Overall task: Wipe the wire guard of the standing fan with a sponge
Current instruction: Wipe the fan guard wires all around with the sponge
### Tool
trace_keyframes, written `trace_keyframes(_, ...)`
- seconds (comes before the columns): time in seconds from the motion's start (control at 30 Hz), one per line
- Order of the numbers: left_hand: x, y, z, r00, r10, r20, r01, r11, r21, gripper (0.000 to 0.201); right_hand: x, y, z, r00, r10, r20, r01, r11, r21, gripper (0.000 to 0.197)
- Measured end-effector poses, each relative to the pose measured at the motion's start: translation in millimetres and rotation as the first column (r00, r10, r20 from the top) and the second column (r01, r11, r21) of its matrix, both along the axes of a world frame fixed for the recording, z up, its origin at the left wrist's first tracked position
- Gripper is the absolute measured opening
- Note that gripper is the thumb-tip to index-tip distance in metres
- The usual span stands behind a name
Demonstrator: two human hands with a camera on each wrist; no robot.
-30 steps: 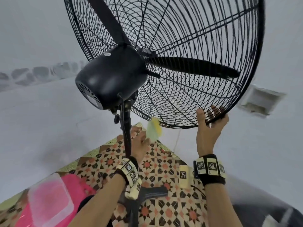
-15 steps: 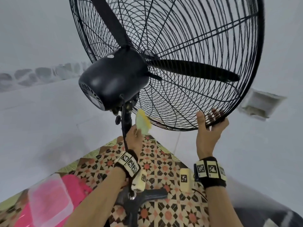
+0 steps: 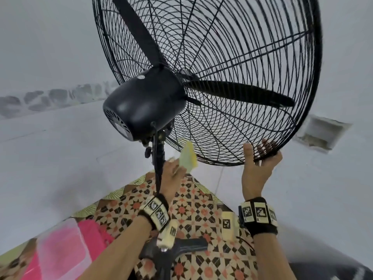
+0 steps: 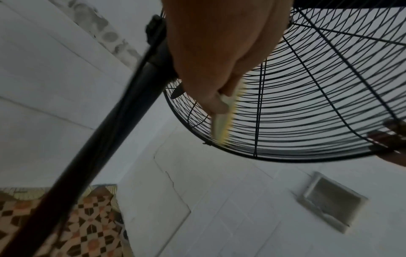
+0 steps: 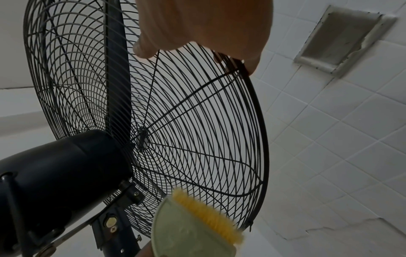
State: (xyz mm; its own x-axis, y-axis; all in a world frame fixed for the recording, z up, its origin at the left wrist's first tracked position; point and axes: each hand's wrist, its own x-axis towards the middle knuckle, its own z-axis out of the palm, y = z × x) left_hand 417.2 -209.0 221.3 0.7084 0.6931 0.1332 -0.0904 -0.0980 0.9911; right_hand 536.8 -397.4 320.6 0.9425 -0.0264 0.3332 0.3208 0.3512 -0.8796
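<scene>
The black standing fan's wire guard (image 3: 317, 57) fills the top of the head view, with the motor housing (image 3: 145, 104) in front of it. My left hand (image 3: 172, 174) pinches a thin sponge (image 3: 188, 158), pale green with a yellow face, just right of the pole (image 3: 158, 162). In the left wrist view the sponge (image 4: 222, 125) lies against the guard's lower wires (image 4: 307, 121). My right hand (image 3: 258, 164) grips the guard's bottom rim, fingers hooked through the wires. The right wrist view shows the right hand (image 5: 204, 26) on the rim (image 5: 261, 132) and the sponge (image 5: 193, 231) below.
A pink container with a translucent lid (image 3: 62, 247) sits on the patterned floor mat (image 3: 201, 203) at lower left. The fan's dark base (image 3: 167, 251) stands between my forearms. White tiled walls surround, with a recessed box (image 3: 321, 134) in the right wall.
The left hand carried the sponge left toward the pole, then back right and slightly down along the guard's lower edge. The right hand kept its grip on the rim.
</scene>
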Motion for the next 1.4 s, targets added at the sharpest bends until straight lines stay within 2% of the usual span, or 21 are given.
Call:
trace_keyframes(0.07,-15,-6,-3,0.993,-0.112,0.026,0.111,0.994,0.022,0.046,0,1,-1,1.0,-0.004,-0.004,0.004,1.0,-0.004,0.095)
trace_keyframes(0.13,-12,2,0,0.998,0.026,0.056,-0.022,0.998,-0.067,0.046,-1,1,-1,1.0,0.002,-0.01,-0.002,1.0,-0.019,0.092)
trace_keyframes(0.2,4,12,8,0.974,0.217,0.063,-0.2,0.958,-0.206,0.04,-1,1,-1,1.0,0.005,-0.01,-0.005,1.0,-0.026,0.09)
trace_keyframes(0.27,19,17,17,0.959,0.278,0.058,-0.262,0.945,-0.195,0.032,-1,-1,-2,1.0,0.002,-0.015,-0.002,1.0,-0.017,0.088)
trace_keyframes(0.37,8,8,24,0.989,0.148,0.007,-0.147,0.987,-0.06,0.035,-1,-1,-2,1.0,0.001,-0.03,-0.001,1.0,-0.001,0.089)
trace_keyframes(0.43,-14,4,24,1.0,-0.009,0.026,0.008,1.0,0.011,0.038,-2,0,-3,1.0,-0.009,-0.029,0.009,1.0,0.01,0.088)
trace_keyframes(0.47,-20,6,21,0.998,-0.036,0.052,0.035,0.999,0.013,0.038,-3,2,-4,0.999,-0.01,-0.031,0.01,1.0,0.011,0.088)
trace_keyframes(0.57,-7,21,24,0.986,0.147,0.085,-0.139,0.986,-0.097,0.028,-5,4,-5,1.0,-0.01,-0.024,0.011,1.0,0.009,0.088)
trace_keyframes(0.63,8,25,31,0.973,0.222,0.067,-0.207,0.962,-0.178,0.03,-4,2,-4,1.0,-0.012,-0.025,0.013,1.0,0.008,0.088)
trace_keyframes(0.7,9,19,32,0.985,0.168,0.04,-0.162,0.978,-0.131,0.033,-2,1,-4,0.999,-0.013,-0.032,0.014,1.0,0.007,0.089)
trace_keyframes(0.77,-5,8,36,0.998,0.052,0.022,-0.052,0.998,-0.036,0.037,-2,1,-4,0.999,-0.018,-0.033,0.019,1.0,0.014,0.089)
trace_keyframes(0.83,-18,4,40,0.999,-0.009,0.034,0.01,0.999,-0.032,0.038,-4,3,-4,0.999,-0.018,-0.033,0.019,1.0,0.023,0.088)
trace_keyframes(0.93,-7,16,47,0.979,0.191,0.072,-0.185,0.979,-0.088,0.03,-7,4,-3,0.999,-0.011,-0.031,0.011,1.0,0.023,0.091)
trace_keyframes(1.0,4,17,53,0.964,0.26,0.059,-0.255,0.963,-0.088,0.032,-6,2,-3,1.0,-0.015,-0.027,0.016,1.0,0.018,0.092)
trace_keyframes(1.03,5,16,53,0.97,0.236,0.056,-0.231,0.969,-0.089,0.033,-6,1,-3,0.999,-0.018,-0.03,0.018,1.0,0.013,0.091)
trace_keyframes(1.17,-19,9,48,1.0,-0.013,0.015,0.014,1.0,-0.022,0.041,-5,1,-3,0.999,-0.029,-0.033,0.029,0.999,0.016,0.085)
trace_keyframes(1.2,-24,9,48,0.999,-0.02,0.032,0.02,1.0,-0.012,0.042,-6,2,-3,0.999,-0.028,-0.034,0.029,0.999,0.019,0.085)
trace_keyframes(1.33,-8,13,56,0.967,0.239,0.087,-0.237,0.971,-0.024,0.037,-7,2,-2,0.999,-0.016,-0.034,0.016,1.0,0.011,0.093)
trace_keyframes(1.4,3,10,63,0.955,0.291,0.056,-0.293,0.955,0.044,0.036,-5,-1,-2,0.999,-0.016,-0.039,0.016,1.0,-0.01,0.093)
